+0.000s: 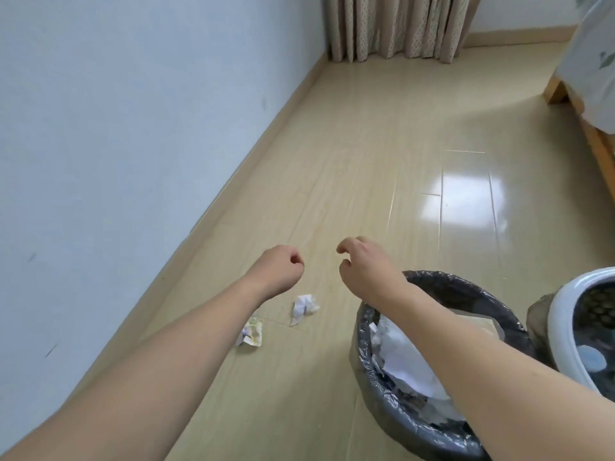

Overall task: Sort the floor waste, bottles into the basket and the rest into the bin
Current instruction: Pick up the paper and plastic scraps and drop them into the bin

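Both bare arms are reaching forward above the pale wood floor. The left hand is hanging with its fingers curled into a loose fist and holding nothing; the right hand is hovering just beside it, fingers loosely bent and likewise holding nothing. Two pieces of waste are lying on the floor below the left wrist: a crumpled white paper and, just beside it toward the wall, a crumpled wrapper with yellowish print. The bin, lined with a black bag, is standing under the right forearm and is holding white crumpled paper. A white basket is sitting just beside the bin at the right edge, its contents too dim to tell.
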A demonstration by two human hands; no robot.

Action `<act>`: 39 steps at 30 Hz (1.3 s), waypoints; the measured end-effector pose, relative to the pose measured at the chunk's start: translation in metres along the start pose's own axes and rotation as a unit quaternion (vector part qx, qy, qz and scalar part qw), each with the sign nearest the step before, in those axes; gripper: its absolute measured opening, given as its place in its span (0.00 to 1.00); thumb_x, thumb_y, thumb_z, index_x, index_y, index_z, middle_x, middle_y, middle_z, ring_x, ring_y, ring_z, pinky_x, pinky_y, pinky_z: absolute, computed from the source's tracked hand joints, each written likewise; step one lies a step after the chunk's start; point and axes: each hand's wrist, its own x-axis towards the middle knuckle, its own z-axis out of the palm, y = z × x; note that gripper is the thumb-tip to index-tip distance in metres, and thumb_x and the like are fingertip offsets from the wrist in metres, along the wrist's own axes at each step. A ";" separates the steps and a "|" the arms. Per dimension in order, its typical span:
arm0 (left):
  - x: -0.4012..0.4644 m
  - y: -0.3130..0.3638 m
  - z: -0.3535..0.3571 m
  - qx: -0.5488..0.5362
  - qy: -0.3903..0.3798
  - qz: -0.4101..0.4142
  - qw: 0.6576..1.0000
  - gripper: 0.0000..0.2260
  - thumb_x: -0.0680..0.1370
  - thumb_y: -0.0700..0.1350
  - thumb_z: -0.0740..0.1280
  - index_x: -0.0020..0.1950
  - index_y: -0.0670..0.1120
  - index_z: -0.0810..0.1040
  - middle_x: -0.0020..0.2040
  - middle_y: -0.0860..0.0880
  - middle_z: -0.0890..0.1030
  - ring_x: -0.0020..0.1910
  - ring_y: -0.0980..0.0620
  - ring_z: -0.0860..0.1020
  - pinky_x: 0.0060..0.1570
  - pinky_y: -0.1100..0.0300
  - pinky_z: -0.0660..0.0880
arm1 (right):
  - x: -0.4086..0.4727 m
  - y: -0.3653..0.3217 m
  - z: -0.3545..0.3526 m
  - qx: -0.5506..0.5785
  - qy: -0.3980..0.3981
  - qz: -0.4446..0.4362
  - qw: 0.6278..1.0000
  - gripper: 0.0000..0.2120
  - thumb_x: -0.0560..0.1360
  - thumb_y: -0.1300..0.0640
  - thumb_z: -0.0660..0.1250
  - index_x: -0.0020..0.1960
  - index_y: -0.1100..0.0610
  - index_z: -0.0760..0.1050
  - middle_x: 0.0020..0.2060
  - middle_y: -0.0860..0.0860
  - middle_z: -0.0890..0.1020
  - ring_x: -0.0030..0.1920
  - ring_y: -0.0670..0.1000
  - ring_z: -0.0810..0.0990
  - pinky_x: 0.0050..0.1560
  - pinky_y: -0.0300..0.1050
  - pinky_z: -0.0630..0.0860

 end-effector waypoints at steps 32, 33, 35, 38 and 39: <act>0.023 -0.347 0.077 -0.182 0.049 -0.244 0.951 0.10 0.79 0.42 0.59 0.37 0.49 0.65 0.39 0.55 0.77 0.33 0.51 0.69 0.32 0.60 0.63 | 0.069 -0.009 0.267 -0.005 -0.155 0.165 0.974 0.11 0.76 0.65 0.60 0.58 0.63 0.72 0.50 0.58 0.77 0.47 0.59 0.77 0.43 0.48 0.73; 0.023 -0.345 0.076 -0.179 0.048 -0.249 0.951 0.10 0.79 0.41 0.58 0.37 0.49 0.65 0.38 0.56 0.77 0.33 0.51 0.69 0.32 0.60 0.63 | 0.067 -0.010 0.265 -0.002 -0.148 0.159 0.976 0.11 0.76 0.65 0.59 0.58 0.63 0.72 0.49 0.58 0.77 0.46 0.58 0.77 0.41 0.48 0.72; 0.022 -0.340 0.074 -0.164 0.062 -0.260 0.949 0.09 0.79 0.41 0.57 0.39 0.48 0.67 0.39 0.52 0.77 0.33 0.51 0.70 0.32 0.60 0.63 | 0.064 -0.012 0.258 0.000 -0.137 0.147 0.979 0.07 0.76 0.66 0.58 0.53 0.63 0.71 0.44 0.56 0.76 0.40 0.55 0.73 0.35 0.46 0.67; 0.019 -0.329 0.064 -0.153 0.133 -0.268 0.942 0.07 0.80 0.41 0.56 0.42 0.46 0.68 0.38 0.50 0.75 0.32 0.50 0.70 0.30 0.59 0.62 | 0.061 -0.015 0.242 -0.025 -0.118 0.126 0.985 0.05 0.76 0.67 0.56 0.41 0.61 0.68 0.36 0.53 0.72 0.35 0.53 0.67 0.30 0.45 0.61; 0.018 -0.324 0.059 -0.155 0.161 -0.261 0.939 0.07 0.80 0.41 0.56 0.42 0.45 0.68 0.37 0.49 0.74 0.31 0.49 0.69 0.29 0.58 0.62 | 0.061 -0.016 0.235 -0.034 -0.112 0.112 0.987 0.08 0.76 0.67 0.56 0.38 0.60 0.65 0.34 0.53 0.70 0.34 0.53 0.65 0.30 0.45 0.59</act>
